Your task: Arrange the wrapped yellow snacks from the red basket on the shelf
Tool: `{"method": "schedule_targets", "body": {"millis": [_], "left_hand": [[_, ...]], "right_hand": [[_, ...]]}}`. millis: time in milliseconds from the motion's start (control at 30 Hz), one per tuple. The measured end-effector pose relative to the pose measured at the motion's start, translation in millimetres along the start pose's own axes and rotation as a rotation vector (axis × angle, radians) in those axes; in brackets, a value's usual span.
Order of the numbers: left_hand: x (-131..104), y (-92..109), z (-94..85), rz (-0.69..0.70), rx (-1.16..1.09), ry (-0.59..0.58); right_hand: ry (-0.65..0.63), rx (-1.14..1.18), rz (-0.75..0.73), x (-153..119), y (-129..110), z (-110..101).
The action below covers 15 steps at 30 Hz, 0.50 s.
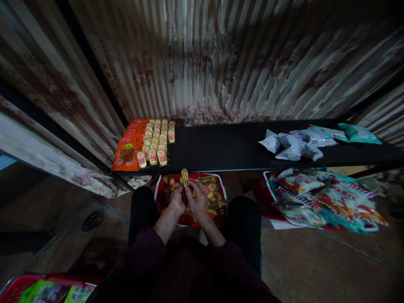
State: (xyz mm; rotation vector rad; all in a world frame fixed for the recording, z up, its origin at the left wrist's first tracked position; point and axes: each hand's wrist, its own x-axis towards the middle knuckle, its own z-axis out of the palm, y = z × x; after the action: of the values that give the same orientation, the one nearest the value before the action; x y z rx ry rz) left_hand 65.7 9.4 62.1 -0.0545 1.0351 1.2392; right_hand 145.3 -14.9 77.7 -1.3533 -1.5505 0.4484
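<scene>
Above a red basket of small yellow snack packs, my two hands are close together. My left hand and my right hand both have their fingers closed on one small yellow snack pack, which stands upright between them. On the left end of the black shelf, rows of similar yellow packs stand beside flat orange packets. The lower parts of the held pack are hidden by my fingers.
Silver and teal bags lie on the shelf's right part. Below them, a red basket is heaped with larger bags. Another red basket with green packets sits at the lower left. Dark posts and striped sheeting enclose the shelf.
</scene>
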Motion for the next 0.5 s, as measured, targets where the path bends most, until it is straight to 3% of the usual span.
{"method": "schedule_targets", "body": {"millis": [100,500], "left_hand": [[-1.7,1.7,0.9,-0.058,-0.04,0.008],[-12.2,5.8,0.3,0.038,0.028,-0.162]], "right_hand": [[0.008,-0.006,0.001,-0.1,-0.2,-0.3],[0.059,0.081,0.25,0.0,11.2,-1.2]]}}
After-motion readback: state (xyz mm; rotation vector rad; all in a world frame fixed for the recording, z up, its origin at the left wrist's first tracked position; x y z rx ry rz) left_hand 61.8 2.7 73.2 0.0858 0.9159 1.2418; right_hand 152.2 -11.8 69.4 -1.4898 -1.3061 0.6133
